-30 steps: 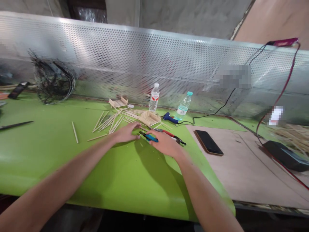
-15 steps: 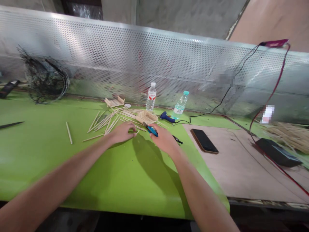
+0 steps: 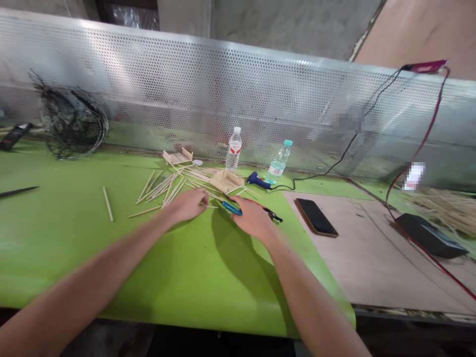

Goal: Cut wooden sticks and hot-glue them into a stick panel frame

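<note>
My left hand [image 3: 191,204] is closed in a pinch on a short thin wooden stick [image 3: 212,207], which points right toward my other hand. My right hand [image 3: 252,217] is wrapped round blue-handled pliers [image 3: 232,208]; their jaws are mostly hidden by the fingers and too small to make out. Just beyond the hands stands a small tray-like piece built of sticks [image 3: 226,182]. A similar stick piece [image 3: 178,156] sits farther back left. Loose wooden sticks [image 3: 160,189] lie in a pile behind my left hand.
A blue glue gun [image 3: 258,180] with a black cord lies near two bottles, one white-capped [image 3: 233,151], one green-capped [image 3: 278,162]. A phone [image 3: 316,217] rests on a board at right, near a black box [image 3: 429,234]. Tangled wire [image 3: 72,124] and a dark blade [image 3: 18,191] are left.
The pliers have turned in my right hand, their blue handle now pointing up-left. The stick in my left hand now lies more level. The view has shifted slightly.
</note>
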Available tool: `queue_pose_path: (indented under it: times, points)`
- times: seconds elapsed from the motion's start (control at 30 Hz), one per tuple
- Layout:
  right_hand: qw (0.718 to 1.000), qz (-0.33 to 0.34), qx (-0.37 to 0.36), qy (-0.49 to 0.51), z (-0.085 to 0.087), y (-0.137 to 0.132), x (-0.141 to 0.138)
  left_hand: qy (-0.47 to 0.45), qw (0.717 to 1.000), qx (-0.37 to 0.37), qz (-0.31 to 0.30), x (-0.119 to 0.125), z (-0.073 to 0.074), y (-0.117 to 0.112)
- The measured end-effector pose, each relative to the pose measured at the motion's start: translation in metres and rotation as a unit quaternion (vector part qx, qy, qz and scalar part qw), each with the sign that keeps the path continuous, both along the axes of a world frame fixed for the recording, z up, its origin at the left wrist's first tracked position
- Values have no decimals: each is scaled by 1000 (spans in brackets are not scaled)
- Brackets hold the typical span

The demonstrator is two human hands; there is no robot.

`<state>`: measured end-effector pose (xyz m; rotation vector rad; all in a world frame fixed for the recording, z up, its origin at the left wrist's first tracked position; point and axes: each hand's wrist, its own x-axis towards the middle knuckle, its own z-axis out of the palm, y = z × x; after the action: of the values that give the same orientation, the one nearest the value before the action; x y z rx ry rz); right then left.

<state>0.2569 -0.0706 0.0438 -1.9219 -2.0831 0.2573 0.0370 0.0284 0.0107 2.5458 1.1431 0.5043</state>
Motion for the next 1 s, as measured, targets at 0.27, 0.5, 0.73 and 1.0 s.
queue_pose_path:
  times: [0.27, 0.5, 0.73, 1.0]
  points:
    - [999, 18, -25, -35, -2, 1, -2, -5, 998, 27, 52, -1, 6, 2]
    - [994, -7, 96, 57, 2, 6, -5, -13, 992, 129, 5, 18, 32, -25]
    - [984, 59, 155, 65, 4, 8, -10, -33, 978, 202, -25, 32, 35, -49]
    - [983, 36, 169, 53, 5, 4, -12, -47, 967, 252, 6, 32, 29, -52]
